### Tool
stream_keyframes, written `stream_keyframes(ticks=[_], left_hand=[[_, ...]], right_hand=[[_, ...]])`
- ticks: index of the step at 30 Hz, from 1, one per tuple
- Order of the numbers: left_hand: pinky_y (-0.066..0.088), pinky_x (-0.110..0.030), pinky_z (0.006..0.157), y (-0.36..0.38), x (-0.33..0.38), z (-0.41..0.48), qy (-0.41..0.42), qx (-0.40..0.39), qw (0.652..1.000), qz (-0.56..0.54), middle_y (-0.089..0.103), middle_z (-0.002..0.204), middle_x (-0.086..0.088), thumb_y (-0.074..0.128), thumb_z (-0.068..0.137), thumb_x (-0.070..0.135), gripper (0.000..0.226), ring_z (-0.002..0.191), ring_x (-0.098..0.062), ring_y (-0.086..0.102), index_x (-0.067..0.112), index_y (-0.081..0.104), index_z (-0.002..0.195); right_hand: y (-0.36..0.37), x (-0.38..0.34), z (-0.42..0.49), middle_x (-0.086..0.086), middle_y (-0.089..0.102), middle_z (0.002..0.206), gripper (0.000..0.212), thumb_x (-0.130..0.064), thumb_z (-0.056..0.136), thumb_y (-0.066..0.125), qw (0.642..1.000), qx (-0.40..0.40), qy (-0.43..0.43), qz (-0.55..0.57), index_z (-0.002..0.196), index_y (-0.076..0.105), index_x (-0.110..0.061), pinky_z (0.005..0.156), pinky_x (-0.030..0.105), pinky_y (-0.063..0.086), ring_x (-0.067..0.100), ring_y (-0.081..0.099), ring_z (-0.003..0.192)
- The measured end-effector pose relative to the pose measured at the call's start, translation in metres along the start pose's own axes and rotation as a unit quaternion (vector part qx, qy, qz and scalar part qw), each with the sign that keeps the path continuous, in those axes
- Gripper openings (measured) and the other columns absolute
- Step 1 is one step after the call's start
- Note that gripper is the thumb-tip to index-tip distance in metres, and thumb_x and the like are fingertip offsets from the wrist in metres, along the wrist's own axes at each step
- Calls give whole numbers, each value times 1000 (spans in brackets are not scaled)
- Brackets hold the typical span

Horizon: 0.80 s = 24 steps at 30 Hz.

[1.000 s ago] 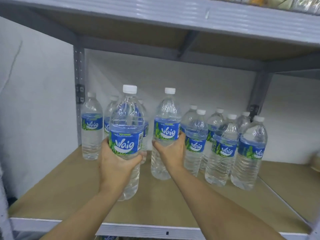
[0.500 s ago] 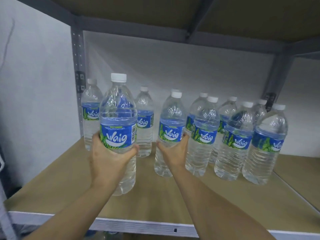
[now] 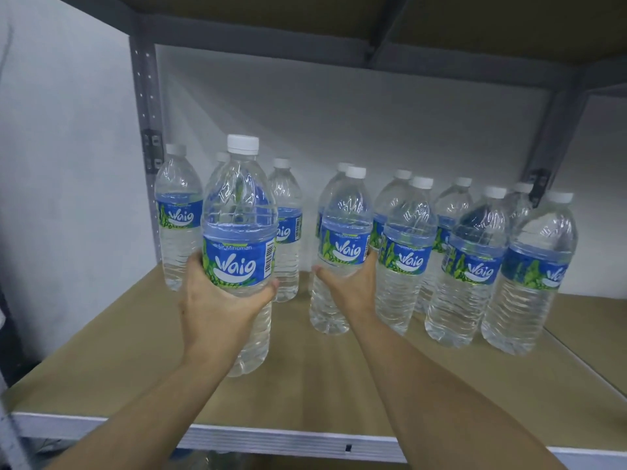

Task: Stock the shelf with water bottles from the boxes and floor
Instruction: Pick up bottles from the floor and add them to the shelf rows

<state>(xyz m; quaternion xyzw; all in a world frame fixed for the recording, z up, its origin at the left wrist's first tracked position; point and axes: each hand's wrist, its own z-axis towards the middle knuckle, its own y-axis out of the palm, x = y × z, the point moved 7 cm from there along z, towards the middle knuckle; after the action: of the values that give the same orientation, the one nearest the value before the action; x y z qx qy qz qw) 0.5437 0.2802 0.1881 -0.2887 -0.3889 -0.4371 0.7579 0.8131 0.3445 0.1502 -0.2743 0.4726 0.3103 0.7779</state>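
Note:
My left hand [image 3: 220, 303] grips a clear water bottle [image 3: 239, 232] with a white cap and a blue label, held upright just above the brown shelf board [image 3: 325, 378]. My right hand [image 3: 353, 286] is wrapped around a second, same-looking bottle [image 3: 344, 239] whose base rests on the board, next to the front row. Several more bottles [image 3: 468, 262] stand upright in two rows to the right, and three others [image 3: 178, 215] stand at the back left.
A grey metal upright [image 3: 146, 130] rises at the back left and another [image 3: 556, 130] at the back right. The upper shelf [image 3: 373, 18] hangs close overhead. The shelf's white front rail [image 3: 288, 439] runs below my forearms. White walls close the left and back.
The view has tilted down and drawn nearer. My right hand's bottle has gone from lifted to standing on the board beside the row. My left hand still holds its bottle, slightly lower.

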Motion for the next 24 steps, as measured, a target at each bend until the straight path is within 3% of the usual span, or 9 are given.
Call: stream_keyframes(ticks=[1, 3, 5, 7, 10, 15, 21, 24], left_hand=[[49, -30, 82, 1, 0, 0, -2, 1, 1000, -2, 63, 103, 9, 94, 48, 35, 80, 95, -13, 62, 22, 51, 114], [49, -31, 83, 3, 1, 0, -7, 3, 1000, -5, 63, 104, 8, 94, 49, 35, 80, 96, -14, 62, 20, 51, 115], [49, -32, 84, 4, 2, -1, -7, 4, 1000, -4, 62, 104, 7, 94, 50, 34, 80, 97, -15, 61, 20, 51, 115], [49, -32, 85, 5, 3, -1, -7, 7, 1000, -4, 61, 103, 8, 94, 50, 33, 80, 97, -15, 61, 20, 51, 116], [50, -36, 87, 8, 2, 0, -3, 7, 1000, 0, 60, 102, 9, 94, 49, 34, 81, 97, -16, 61, 20, 50, 116], [50, -39, 88, 13, 0, 2, -7, 10, 1000, -1, 62, 103, 7, 92, 49, 35, 78, 98, -18, 61, 23, 50, 113], [50, -33, 86, 19, 3, 1, 2, 2, 1000, -6, 63, 105, 7, 93, 48, 34, 81, 98, -15, 62, 21, 50, 115], [50, -33, 87, 21, 4, 1, 12, -6, 1000, -4, 63, 107, 6, 93, 48, 35, 82, 99, -16, 61, 22, 49, 116]], right_hand=[[1, 0, -1, -18, 55, 109, 93, -26, 55, 93, 1000, -7, 0, -2, 129, 35, -25, 84, 9, 44, -7, 56, 97], [5, -1, -6, -10, 55, 120, 104, -45, 44, 88, 1000, -16, 12, -10, 131, 33, -30, 97, 30, 48, 8, 56, 112], [9, 2, -10, -8, 54, 123, 101, -55, 38, 82, 999, -17, 23, -14, 125, 36, -34, 98, 40, 48, 13, 55, 115], [8, 3, -13, -8, 54, 119, 93, -59, 37, 79, 999, -6, 34, -11, 117, 40, -35, 97, 42, 50, 14, 56, 112], [7, 8, -11, -5, 53, 121, 98, -59, 35, 79, 999, -4, 41, -4, 121, 42, -29, 98, 41, 49, 16, 55, 115], [10, 8, -12, -8, 56, 116, 94, -59, 37, 83, 999, -5, 35, -3, 117, 42, -34, 95, 43, 51, 13, 58, 108], [9, 7, -10, -7, 51, 117, 94, -48, 43, 88, 1000, -9, 21, 7, 122, 44, -24, 92, 29, 42, 9, 50, 107], [8, 15, -16, -4, 51, 127, 111, -57, 38, 82, 999, -16, 37, 5, 136, 40, -25, 101, 38, 45, 13, 51, 118]])
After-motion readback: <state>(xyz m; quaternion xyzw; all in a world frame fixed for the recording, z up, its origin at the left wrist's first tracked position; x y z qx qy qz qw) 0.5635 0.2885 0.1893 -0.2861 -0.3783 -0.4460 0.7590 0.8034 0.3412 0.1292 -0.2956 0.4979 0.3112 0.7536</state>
